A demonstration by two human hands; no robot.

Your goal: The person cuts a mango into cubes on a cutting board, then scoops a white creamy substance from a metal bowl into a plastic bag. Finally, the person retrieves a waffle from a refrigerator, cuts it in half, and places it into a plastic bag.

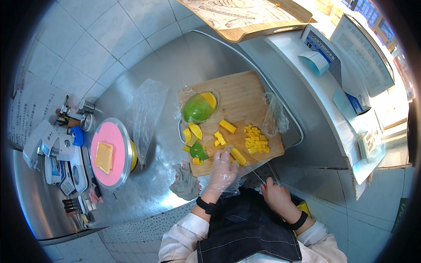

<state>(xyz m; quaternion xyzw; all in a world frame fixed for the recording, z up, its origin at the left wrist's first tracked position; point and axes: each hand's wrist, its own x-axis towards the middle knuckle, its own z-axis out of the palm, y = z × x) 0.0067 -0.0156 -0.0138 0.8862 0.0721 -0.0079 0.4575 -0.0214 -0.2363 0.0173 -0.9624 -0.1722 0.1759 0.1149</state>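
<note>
My left hand [223,171], in a clear plastic glove, rests at the near edge of a wooden cutting board [236,95]. Its fingertips are beside a strip of cut mango [238,156]; whether they grip it I cannot tell. Bare, my right hand [277,197] is closed around a knife [258,175], whose thin blade points towards that strip. Diced mango [256,139] lies heaped at the board's right. Larger mango chunks [227,126] sit near the middle. At the far left of the board is a cut green mango [199,107] on clear film, with peel pieces [198,151] below it.
A grey cloth [185,180] lies left of the board on the steel counter [154,184]. Farther left, bread slices [104,157] sit on a pink-topped turntable [115,171]. Crumpled clear film [275,115] overhangs the board's right edge. A raised ledge [315,108] holds boxes.
</note>
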